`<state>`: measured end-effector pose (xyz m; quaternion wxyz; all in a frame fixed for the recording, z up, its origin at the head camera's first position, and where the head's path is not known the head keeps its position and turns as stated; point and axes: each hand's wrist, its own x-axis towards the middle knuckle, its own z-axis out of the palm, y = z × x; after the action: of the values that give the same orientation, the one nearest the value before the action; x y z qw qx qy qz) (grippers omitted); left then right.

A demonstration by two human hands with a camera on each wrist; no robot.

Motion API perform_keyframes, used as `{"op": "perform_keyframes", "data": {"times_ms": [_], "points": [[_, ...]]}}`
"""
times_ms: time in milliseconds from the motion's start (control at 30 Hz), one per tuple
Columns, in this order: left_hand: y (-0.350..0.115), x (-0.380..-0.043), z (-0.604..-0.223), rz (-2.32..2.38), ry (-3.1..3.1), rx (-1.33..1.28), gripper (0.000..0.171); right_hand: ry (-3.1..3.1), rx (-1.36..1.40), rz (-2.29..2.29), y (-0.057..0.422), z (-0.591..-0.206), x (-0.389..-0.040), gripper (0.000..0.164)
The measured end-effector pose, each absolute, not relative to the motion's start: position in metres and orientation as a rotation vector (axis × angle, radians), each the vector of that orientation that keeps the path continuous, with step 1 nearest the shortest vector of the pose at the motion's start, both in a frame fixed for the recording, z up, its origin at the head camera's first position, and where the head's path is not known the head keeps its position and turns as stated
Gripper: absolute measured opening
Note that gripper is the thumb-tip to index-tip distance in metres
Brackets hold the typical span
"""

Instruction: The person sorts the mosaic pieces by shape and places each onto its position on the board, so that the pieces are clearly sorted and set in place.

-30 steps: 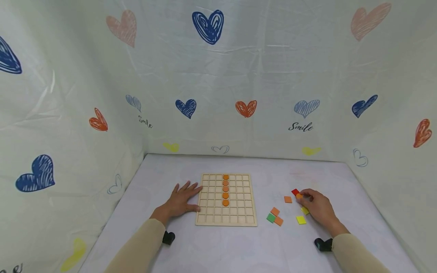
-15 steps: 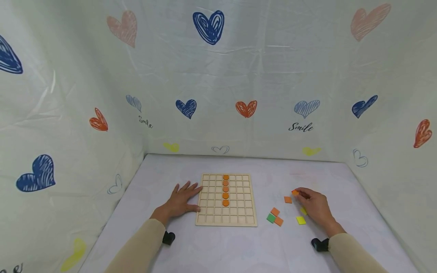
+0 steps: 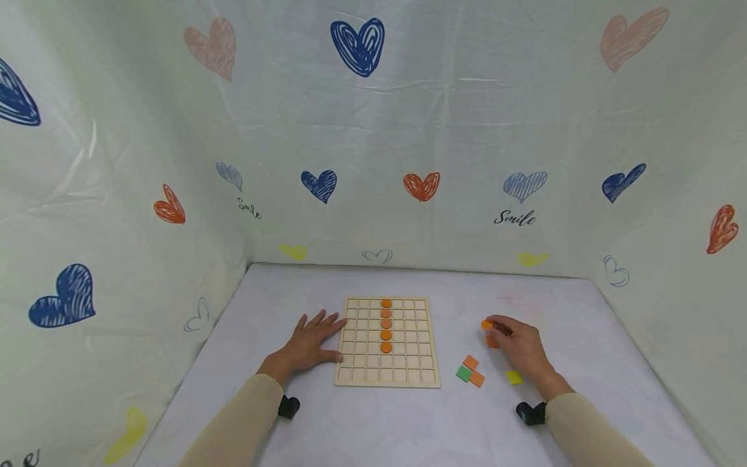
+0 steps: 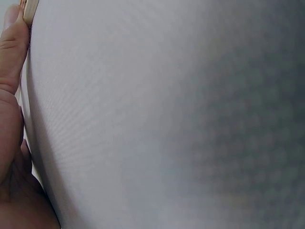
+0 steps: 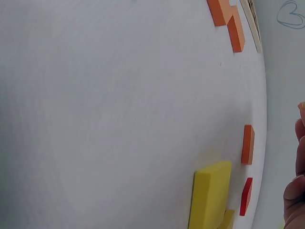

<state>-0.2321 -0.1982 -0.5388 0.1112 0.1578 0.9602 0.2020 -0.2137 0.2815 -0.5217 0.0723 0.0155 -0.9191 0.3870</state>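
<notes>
A light wooden grid board [image 3: 408,363] lies mid-table, with a column of several orange discs [image 3: 386,324] in its squares. My left hand [image 3: 307,342] rests flat with fingers spread, its thumb and a fingertip at the board's left edge; the left wrist view shows the thumb [image 4: 12,47] against the wood. To the right of the board my right hand [image 3: 521,347] pinches an orange disc [image 3: 487,324] between thumb and fingers, raised over an orange square tile [image 3: 493,342]. In the right wrist view only part of that hand [image 5: 298,191] shows at the edge.
Nearer the board lie two orange tiles [image 3: 476,379] and a green tile [image 3: 463,373], touching at their corners. A yellow tile [image 3: 514,377] sits below my right hand. The right wrist view also shows a red tile [image 5: 246,196] and a second yellow tile [image 5: 228,219].
My right hand has lifted the orange disc from beside the red tile and carried it left, toward the board. The left hand stays in place.
</notes>
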Motion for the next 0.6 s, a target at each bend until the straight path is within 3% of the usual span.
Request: {"op": "perform_keyframes", "data": {"times_ms": [600], "points": [[-0.199, -0.232, -0.538, 0.603, 2.83, 0.479, 0.091, -2.747, 0.117, 1.18, 0.23, -0.52, -0.223, 0.026]]}}
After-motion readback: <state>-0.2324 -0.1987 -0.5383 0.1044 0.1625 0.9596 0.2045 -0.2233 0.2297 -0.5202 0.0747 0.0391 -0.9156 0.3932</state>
